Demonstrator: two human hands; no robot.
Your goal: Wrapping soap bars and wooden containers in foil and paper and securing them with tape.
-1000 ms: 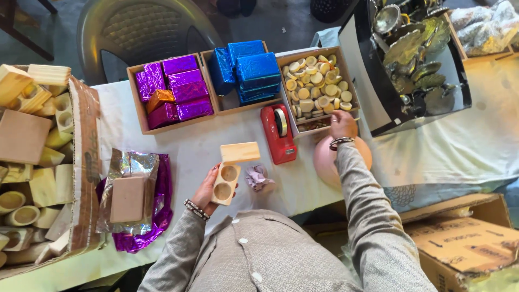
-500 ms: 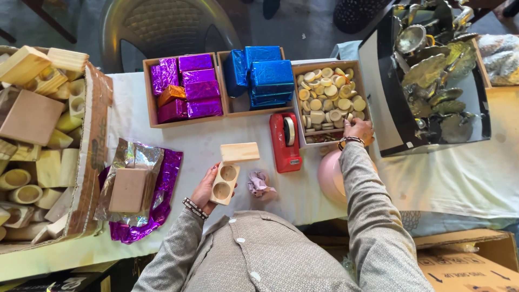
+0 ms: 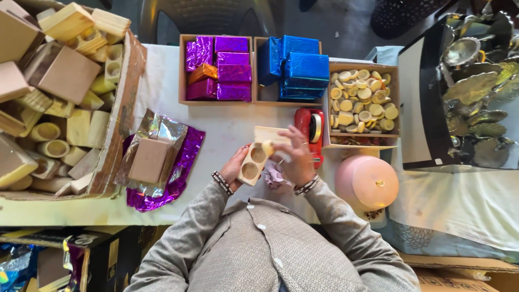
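My left hand (image 3: 235, 165) grips a small wooden block (image 3: 254, 163) with two round hollows, held over the white table (image 3: 227, 130). My right hand (image 3: 294, 154) pinches a pale round disc (image 3: 267, 147) right at the block's upper hollow. A flat wooden lid (image 3: 268, 133) lies just behind the block. The tray of pale yellow discs (image 3: 362, 103) sits beyond my right hand, with a red tape dispenser (image 3: 311, 127) beside it. A crumpled bit of purple wrap (image 3: 274, 176) lies under my right wrist.
Trays of purple foil-wrapped boxes (image 3: 219, 67) and blue foil-wrapped boxes (image 3: 294, 67) stand at the back. A carton of wooden blocks (image 3: 54, 97) fills the left. A wooden box on purple foil (image 3: 157, 162) lies near it. A pink round lid (image 3: 366, 181) and a black box of metal pieces (image 3: 470, 86) sit right.
My right hand left the tray of discs and came back left to the wooden block, now holding one disc at its hollow. The left hand kept hold of the block.
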